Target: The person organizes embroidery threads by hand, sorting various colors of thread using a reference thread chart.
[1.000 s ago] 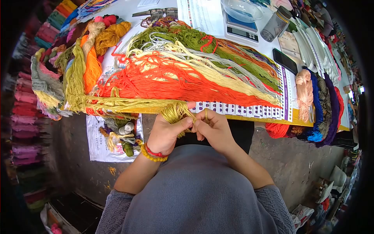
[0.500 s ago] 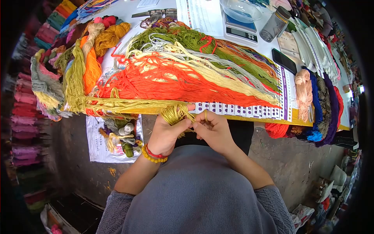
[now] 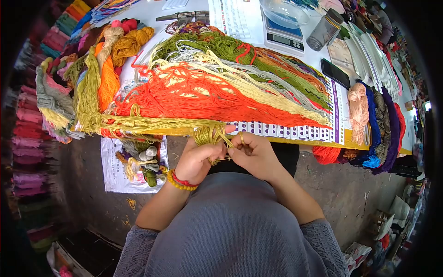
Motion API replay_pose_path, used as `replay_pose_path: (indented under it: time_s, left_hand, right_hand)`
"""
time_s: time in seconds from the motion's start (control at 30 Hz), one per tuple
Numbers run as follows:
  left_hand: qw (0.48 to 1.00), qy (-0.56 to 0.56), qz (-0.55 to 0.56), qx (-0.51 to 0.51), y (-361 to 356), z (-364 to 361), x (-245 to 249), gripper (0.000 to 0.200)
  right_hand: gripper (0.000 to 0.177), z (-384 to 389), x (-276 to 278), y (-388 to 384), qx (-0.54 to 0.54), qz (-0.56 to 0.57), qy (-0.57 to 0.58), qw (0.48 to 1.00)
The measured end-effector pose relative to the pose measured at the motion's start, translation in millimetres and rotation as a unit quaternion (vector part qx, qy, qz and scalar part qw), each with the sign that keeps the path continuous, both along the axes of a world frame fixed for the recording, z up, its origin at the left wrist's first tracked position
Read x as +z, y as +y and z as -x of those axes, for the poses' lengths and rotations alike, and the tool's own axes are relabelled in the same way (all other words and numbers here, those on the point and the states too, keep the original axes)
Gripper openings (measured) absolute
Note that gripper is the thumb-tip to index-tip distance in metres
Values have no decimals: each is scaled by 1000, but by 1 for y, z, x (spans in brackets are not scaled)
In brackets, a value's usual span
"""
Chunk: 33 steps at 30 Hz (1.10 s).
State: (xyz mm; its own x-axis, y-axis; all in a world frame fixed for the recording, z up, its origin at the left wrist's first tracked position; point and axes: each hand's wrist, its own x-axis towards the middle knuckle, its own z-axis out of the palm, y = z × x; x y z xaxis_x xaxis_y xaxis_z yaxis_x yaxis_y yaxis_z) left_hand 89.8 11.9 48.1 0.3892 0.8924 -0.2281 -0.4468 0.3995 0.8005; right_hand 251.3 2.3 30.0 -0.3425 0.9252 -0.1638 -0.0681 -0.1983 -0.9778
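Note:
Olive-gold thread (image 3: 208, 135) is looped in a bundle around the fingers of my left hand (image 3: 196, 159), which is closed on it at the table's front edge. Close beside it on the right, my right hand (image 3: 254, 154) pinches strands of the same thread between thumb and fingers. A few strands run between the two hands. More olive-gold thread (image 3: 152, 123) stretches left along the table edge. Behind my hands lie red threads (image 3: 184, 99), then cream, grey and green ones, fanned out and narrowing toward a white punched card strip (image 3: 337, 113) at the right.
Colourful skeins (image 3: 108, 69) heap at the left; a peach skein (image 3: 359, 108) and others hang at the right. A phone (image 3: 335, 73), a digital scale (image 3: 284, 39), a clear jar (image 3: 325, 30) and scissors (image 3: 182, 17) lie farther back. A white bag (image 3: 115, 166) with yarn scraps is below.
My hands have drawn slightly apart at the fingertips, and strands now show stretched between them. The thread bundle stays on my left hand.

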Motion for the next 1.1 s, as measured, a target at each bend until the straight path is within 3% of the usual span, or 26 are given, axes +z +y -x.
replay_pose_path:
  time_s: [0.03, 0.07, 0.1, 0.13, 0.17, 0.23, 0.27, 0.3, 0.33, 0.37, 0.5, 0.57, 0.67, 0.7, 0.73, 0.77, 0.8, 0.83, 0.87, 0.9, 0.97, 1.0, 1.07, 1.1]
  left_hand:
    - [1000, -13, -3, -8, 1, 1, -2, 38]
    - [1000, -14, -4, -7, 0, 2, -2, 38]
    - [999, -29, 22, -19, -1, 5, -3, 35]
    - [997, -44, 48, -31, -2, 8, -4, 32]
    - [997, -45, 49, -30, -1, 15, -8, 32]
    - [990, -58, 68, -109, -1, 29, -15, 29]
    - [990, -60, 64, -114, -2, 29, -14, 28]
    - [990, -59, 64, -113, -3, 29, -13, 28]
    - [990, -59, 65, -111, -3, 29, -11, 28]
    - [990, -59, 66, -108, -4, 28, -10, 28]
    - [993, -40, 58, -96, -6, 23, -12, 27]
    - [993, -34, 60, -94, -5, 25, -15, 24]
    - [987, -71, 85, -113, -4, 33, -19, 22]
    - [987, -71, 85, -113, -4, 37, -22, 22]
    - [990, -64, 75, -103, -5, 41, -26, 22]
    - [992, -58, 65, -93, -6, 46, -30, 22]
    - [990, -79, 72, -96, -5, 54, -34, 22]
    - [993, -62, 68, -76, -5, 65, -41, 25]
    - [993, -62, 89, -56, -5, 81, -49, 26]
    - [996, -20, 90, 5, -5, 94, -52, 26]
    - [983, -7, 153, 100, -5, 145, -84, 24]
    - [979, -28, 162, 118, -5, 172, -95, 22]
    - [951, 74, 191, 232, -14, 232, -116, 21]
    - [937, 58, 226, 261, -19, 266, -124, 18]
  right_hand:
    - [6, -2, 4, 0, 0, -1, -1, 1000]
    - [8, -5, 12, 1, -33, -149, -132, 979]
    - [10, -6, 16, 2, -65, -291, -258, 919]
    - [12, -6, 13, 5, -115, -366, -280, 880]
    - [12, -7, 16, 5, -114, -366, -280, 880]
    - [10, -9, 26, 4, -106, -266, -218, 933]
    - [6, -10, 22, 3, -67, -132, -154, 977]
    - [6, -10, 22, 3, -66, -132, -153, 977]
    - [7, -8, 25, 4, -48, 5, -9, 999]
    - [9, -7, 27, 5, -27, 143, 134, 980]
    - [12, -10, 17, -1, 72, 212, 293, 930]
    - [16, -15, 28, 0, 77, 206, 254, 942]
    - [14, -23, 44, 2, 26, 104, 31, 994]
    - [14, -26, 40, 3, 26, 104, 31, 994]
    - [12, -29, 34, 5, -42, -99, -133, 985]
    - [10, -31, 30, 7, -107, -295, -287, 905]
    - [8, -34, 30, 11, -142, -363, -298, 871]
    - [8, -39, 30, 11, -142, -363, -299, 871]
    - [8, -48, 28, 12, -127, -207, -10, 970]
    - [9, -58, 28, 12, -96, -26, 281, 954]
    - [9, -89, 30, 18, -83, 71, 578, 809]
    - [8, -112, 34, 20, -145, 58, 536, 830]
    - [8, -171, 40, 25, -255, 14, 420, 871]
    - [9, -202, 43, 28, -301, -19, 347, 888]
